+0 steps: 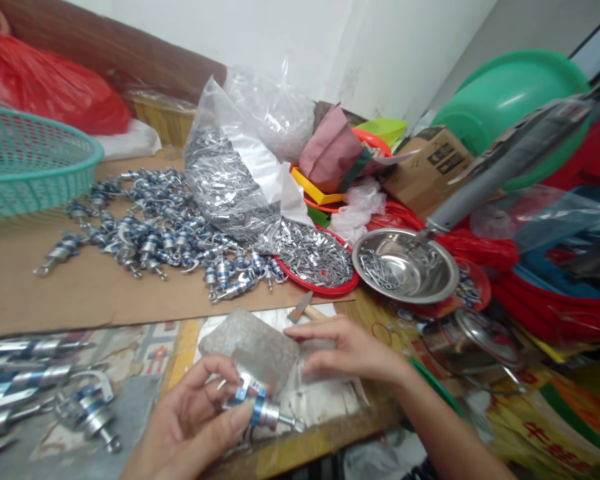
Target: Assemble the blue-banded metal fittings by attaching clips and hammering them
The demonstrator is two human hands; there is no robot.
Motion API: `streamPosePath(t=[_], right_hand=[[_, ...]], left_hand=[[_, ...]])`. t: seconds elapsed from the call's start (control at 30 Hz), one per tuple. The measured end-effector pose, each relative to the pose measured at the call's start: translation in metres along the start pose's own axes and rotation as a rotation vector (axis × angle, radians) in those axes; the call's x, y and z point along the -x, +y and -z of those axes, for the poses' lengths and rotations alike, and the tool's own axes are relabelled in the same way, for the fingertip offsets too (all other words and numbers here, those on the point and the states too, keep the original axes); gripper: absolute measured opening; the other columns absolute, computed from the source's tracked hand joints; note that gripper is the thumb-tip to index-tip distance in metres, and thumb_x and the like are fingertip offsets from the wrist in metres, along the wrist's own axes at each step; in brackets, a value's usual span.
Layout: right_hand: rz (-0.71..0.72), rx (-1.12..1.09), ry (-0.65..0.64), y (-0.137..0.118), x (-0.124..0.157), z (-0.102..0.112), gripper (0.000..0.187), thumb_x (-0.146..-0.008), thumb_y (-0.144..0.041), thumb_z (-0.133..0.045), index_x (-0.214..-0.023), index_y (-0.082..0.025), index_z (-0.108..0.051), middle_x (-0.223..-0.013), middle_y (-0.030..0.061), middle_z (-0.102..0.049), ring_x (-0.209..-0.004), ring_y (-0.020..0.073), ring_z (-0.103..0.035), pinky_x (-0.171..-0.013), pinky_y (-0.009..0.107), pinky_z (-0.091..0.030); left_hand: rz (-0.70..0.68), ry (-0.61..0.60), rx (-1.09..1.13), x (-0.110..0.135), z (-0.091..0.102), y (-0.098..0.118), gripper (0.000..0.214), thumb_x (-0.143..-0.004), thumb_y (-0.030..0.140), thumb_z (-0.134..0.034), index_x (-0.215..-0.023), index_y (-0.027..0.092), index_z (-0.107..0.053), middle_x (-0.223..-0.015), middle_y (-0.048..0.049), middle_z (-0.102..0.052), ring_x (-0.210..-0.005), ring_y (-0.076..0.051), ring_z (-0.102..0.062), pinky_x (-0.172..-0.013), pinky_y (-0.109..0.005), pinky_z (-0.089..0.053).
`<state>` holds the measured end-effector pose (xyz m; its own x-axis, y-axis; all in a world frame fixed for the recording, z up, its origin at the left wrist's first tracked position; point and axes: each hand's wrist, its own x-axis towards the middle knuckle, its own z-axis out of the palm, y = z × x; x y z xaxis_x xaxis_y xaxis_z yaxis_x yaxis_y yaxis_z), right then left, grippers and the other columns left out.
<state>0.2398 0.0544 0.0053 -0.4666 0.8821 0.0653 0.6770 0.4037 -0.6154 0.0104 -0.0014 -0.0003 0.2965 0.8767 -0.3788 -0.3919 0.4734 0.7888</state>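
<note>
My left hand (195, 417) is closed round a small silver and blue metal fitting (260, 408) with a pin sticking out to the right, held just above the table's front edge. My right hand (347, 350) lies beside it with fingers stretched flat over a clear plastic sheet, touching a grey metal block (250, 347). A small hammer (305, 308) rests just beyond the right hand's fingers.
A heap of the same blue and silver fittings (150, 230) covers brown cardboard (80, 293). A red plate of small metal clips (315, 257), a steel bowl (405, 267), a clear bag of clips (230, 167) and a teal basket (25, 163) stand behind. More fittings (40, 393) lie at left.
</note>
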Motion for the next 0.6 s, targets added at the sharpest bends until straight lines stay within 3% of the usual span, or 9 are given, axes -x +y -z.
streamPosePath(t=[0.07,0.13,0.27,0.43,0.6], right_hand=[[-0.123,0.126,0.109,0.013,-0.015,0.016,0.025,-0.085,-0.029,-0.057,-0.108,-0.023,-0.066,-0.11,0.0044,-0.068,-0.101,0.0199,-0.063,-0.089,0.036,-0.05],[-0.241,0.233,0.22,0.03,-0.033,0.027,0.027,-0.092,-0.025,-0.045,-0.11,-0.018,-0.064,-0.113,0.0094,-0.064,-0.106,0.0216,-0.059,-0.092,0.043,-0.046],[-0.392,0.407,0.195,0.054,-0.064,0.035,0.026,-0.089,-0.029,-0.054,-0.111,-0.016,-0.057,-0.114,0.0081,-0.058,-0.099,0.0204,-0.058,-0.085,0.042,-0.048],[-0.41,0.475,0.134,0.055,-0.075,0.029,0.027,-0.089,-0.03,-0.054,-0.113,-0.017,-0.055,-0.115,0.0076,-0.057,-0.097,0.0197,-0.058,-0.082,0.04,-0.05],[-0.365,0.416,0.199,0.059,-0.067,0.028,0.025,-0.089,-0.03,-0.054,-0.11,-0.016,-0.056,-0.114,0.0072,-0.057,-0.098,0.0195,-0.058,-0.084,0.041,-0.049]], left_hand=[[-0.029,0.047,-0.077,0.0,0.004,0.001,0.034,-0.058,0.033,-0.081,-0.077,0.025,-0.054,-0.072,0.0049,-0.073,-0.07,-0.015,-0.067,-0.066,-0.021,-0.049],[-0.044,0.105,-0.142,0.0,0.008,0.004,0.039,-0.057,0.035,-0.081,-0.081,0.026,-0.052,-0.07,0.006,-0.073,-0.073,-0.015,-0.068,-0.069,-0.02,-0.048],[-0.019,0.119,-0.222,0.001,0.011,0.012,0.046,-0.059,0.039,-0.079,-0.089,0.028,-0.047,-0.071,0.0063,-0.074,-0.075,-0.016,-0.07,-0.071,-0.02,-0.048],[-0.007,0.072,-0.244,0.003,0.008,0.014,0.042,-0.061,0.04,-0.077,-0.088,0.026,-0.047,-0.069,0.0048,-0.072,-0.07,-0.015,-0.066,-0.067,-0.021,-0.047],[-0.016,0.073,-0.209,0.001,0.006,0.012,0.04,-0.061,0.034,-0.078,-0.086,0.025,-0.047,-0.065,0.0048,-0.071,-0.065,-0.015,-0.067,-0.062,-0.021,-0.047]])
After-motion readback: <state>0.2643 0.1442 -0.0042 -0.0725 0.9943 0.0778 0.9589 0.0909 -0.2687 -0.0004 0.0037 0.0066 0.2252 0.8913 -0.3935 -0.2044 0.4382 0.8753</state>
